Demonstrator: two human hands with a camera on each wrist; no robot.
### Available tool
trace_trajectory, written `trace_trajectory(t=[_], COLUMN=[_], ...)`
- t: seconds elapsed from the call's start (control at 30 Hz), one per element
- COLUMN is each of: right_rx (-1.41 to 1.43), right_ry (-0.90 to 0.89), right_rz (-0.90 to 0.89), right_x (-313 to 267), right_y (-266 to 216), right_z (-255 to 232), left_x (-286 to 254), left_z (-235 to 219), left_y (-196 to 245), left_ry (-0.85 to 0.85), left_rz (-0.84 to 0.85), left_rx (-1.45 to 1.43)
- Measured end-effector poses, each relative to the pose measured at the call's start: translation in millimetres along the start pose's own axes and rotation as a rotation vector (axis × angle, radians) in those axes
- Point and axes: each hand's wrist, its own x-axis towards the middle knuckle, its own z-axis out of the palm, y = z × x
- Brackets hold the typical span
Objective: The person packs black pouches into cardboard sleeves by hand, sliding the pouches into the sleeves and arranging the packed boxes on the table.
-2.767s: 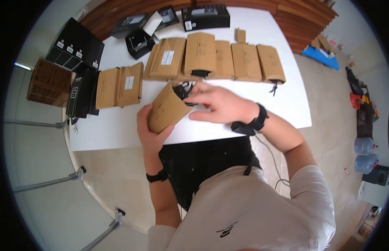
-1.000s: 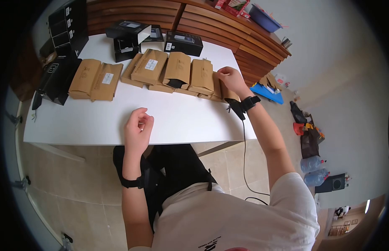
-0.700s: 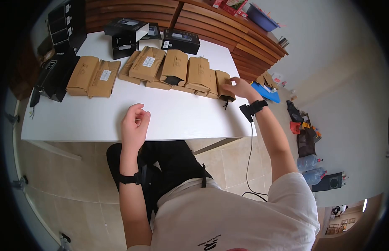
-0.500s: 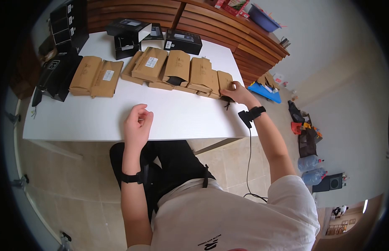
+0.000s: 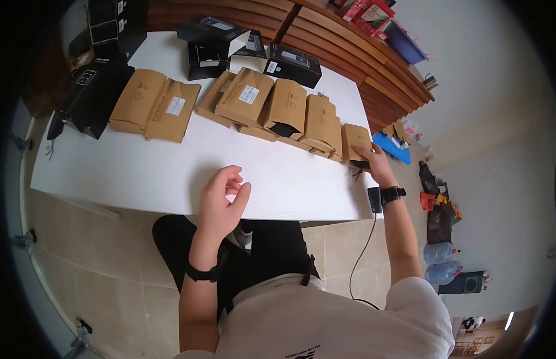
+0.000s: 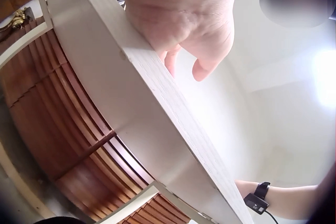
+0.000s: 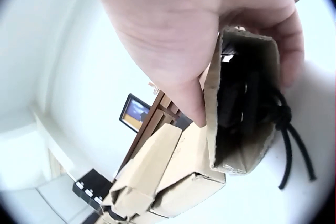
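Note:
My right hand grips the rightmost small cardboard box, thumb on one broad face and fingers on the other. In the right wrist view the box's near end gapes, showing a dark item inside and a knotted black cord hanging out. A narrow gap parts this box from the neighbouring cardboard boxes. Loosely curled and holding nothing, my left hand is over the front edge of the white table. The left wrist view shows the same hand beside the table edge.
Two cardboard boxes lie side by side at the left, beside a black box. Several more black boxes stand along the back. A cable runs down from the right wrist camera. A slatted wooden cabinet stands behind the table.
Earlier my left hand held a cardboard box while my right worked at its black cords; that hold has ended. My right hand has since gripped the rightmost box and shifted it away from the row.

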Motion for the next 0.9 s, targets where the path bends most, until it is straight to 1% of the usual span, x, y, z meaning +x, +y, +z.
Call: trace_trajectory(t=[0.07, 0.13, 0.2, 0.27, 0.33, 0.37, 0.4, 0.43, 0.47, 0.53, 0.57, 0.6, 0.67, 0.7, 0.73, 0.77, 0.8, 0.87, 0.9], right_rx=[0.250, 0.285, 0.346, 0.309, 0.322, 0.262, 0.238, 0.184, 0.130, -0.065, -0.116, -0.166, -0.204, -0.165, -0.129, -0.131, -0.134, -0.032, 0.005], right_ry=[-0.034, -0.017, 0.023, -0.010, -0.208, -0.190, -0.303, -0.409, -0.515, -0.731, -0.848, -0.975, -1.076, -1.121, -1.166, -1.176, -1.202, -1.212, -1.201], right_rz=[-0.046, -0.043, -0.137, -0.179, -0.251, -0.233, -0.243, -0.227, -0.210, -0.273, -0.273, -0.274, -0.348, -0.285, -0.220, -0.260, -0.272, -0.280, -0.356], right_x=[-4, -23, -42, -63, -89, -100, -106, -112, -115, -112, -111, -110, -105, -101, -96, -92, -89, -81, -75], right_y=[7, -5, -15, -25, -45, -52, -62, -71, -80, -94, -103, -111, -119, -120, -121, -121, -120, -113, -101], right_z=[-3, -8, -21, -40, -48, -47, -43, -32, -17, 24, 47, 69, 107, 123, 136, 148, 156, 168, 171], left_x=[0, 1, 2, 1, 3, 4, 4, 5, 8, 13, 14, 14, 15, 14, 12, 11, 10, 12, 12], left_z=[1, 0, -1, -3, -5, -6, -8, -9, -11, -18, -20, -23, -28, -30, -31, -33, -32, -28, -30], left_y=[-1, -3, -1, 1, 4, 4, 3, 2, 1, -1, -5, -7, -2, -1, -2, -2, 1, 8, 12], left_ry=[-0.003, 0.001, -0.002, -0.007, -0.084, -0.094, -0.110, -0.129, -0.146, -0.157, -0.178, -0.184, -0.211, -0.187, -0.210, -0.230, -0.203, -0.137, -0.158], left_rz=[-0.013, 0.009, -0.006, -0.024, -0.106, -0.102, -0.156, -0.208, -0.197, -0.236, -0.206, -0.221, -0.272, -0.271, -0.322, -0.371, -0.366, -0.424, -0.437], left_rx=[0.001, 0.006, 0.007, 0.002, -0.075, -0.083, -0.205, -0.324, -0.331, -0.470, -0.483, -0.539, -0.627, -0.610, -0.619, -0.631, -0.621, -0.486, -0.450])
